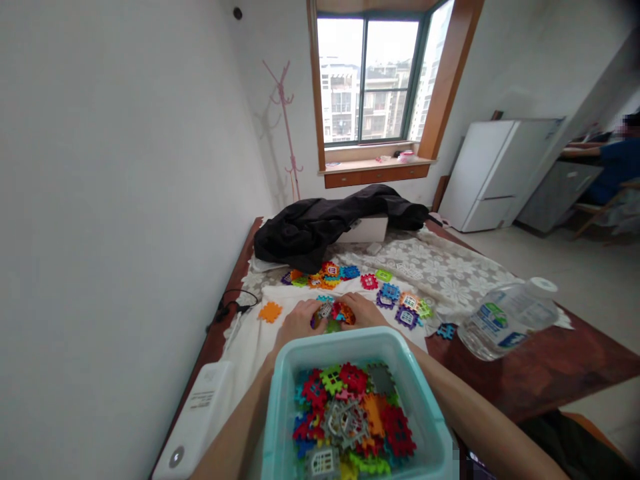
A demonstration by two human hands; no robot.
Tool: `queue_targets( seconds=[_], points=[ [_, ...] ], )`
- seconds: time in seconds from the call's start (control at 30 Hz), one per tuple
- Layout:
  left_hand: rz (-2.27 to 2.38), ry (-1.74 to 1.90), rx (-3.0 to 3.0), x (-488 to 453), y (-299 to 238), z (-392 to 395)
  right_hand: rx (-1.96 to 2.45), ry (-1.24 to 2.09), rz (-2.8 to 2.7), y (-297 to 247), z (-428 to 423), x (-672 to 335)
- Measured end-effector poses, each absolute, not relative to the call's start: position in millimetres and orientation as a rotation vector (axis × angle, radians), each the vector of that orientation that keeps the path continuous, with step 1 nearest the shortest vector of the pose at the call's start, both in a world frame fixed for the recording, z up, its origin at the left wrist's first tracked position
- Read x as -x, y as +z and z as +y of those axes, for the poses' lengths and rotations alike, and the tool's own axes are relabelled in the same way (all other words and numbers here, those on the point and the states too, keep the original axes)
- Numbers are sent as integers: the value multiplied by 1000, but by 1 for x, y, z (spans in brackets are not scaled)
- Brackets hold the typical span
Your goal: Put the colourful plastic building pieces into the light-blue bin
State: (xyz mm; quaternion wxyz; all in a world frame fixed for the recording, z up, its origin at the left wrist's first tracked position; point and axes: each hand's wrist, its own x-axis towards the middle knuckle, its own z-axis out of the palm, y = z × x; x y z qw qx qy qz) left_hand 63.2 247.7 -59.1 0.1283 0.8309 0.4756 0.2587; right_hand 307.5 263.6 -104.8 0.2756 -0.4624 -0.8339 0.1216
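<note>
Beyond the tub, my left hand (299, 320) and my right hand (362, 309) are closed around the two sides of a small cluster of interlocking plastic tiles (332, 320). Grey, red, orange, purple and green show between the fingers. Part of the cluster is hidden by the hands and the tub's rim. Nearest to me stands a light turquoise plastic tub (345, 339), between my forearms. Inside it lie loose notched tiles (345, 421) in several colours, some with window patterns. An orange tile (270, 312) rests left of my left hand.
Behind my hands lies a pile of tiles (320, 277); more tiles (407, 315) are scattered to the right. A large clear bottle (505, 323) stands at right. A white device (195, 420) sits at left, and dark clothing (310, 227) covers the far end. A person (620, 163) is far right.
</note>
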Motion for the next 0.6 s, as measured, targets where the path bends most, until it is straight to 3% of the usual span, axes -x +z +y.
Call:
queue_targets(
  seconds=[0.3,0.6],
  points=[
    [1332,1139,-2059,-60,-54,249,1148,580,-1836,-97,264,-315],
    [1090,1412,-966,-54,-2,243,860,1233,-848,-41,249,-339]
  ],
)
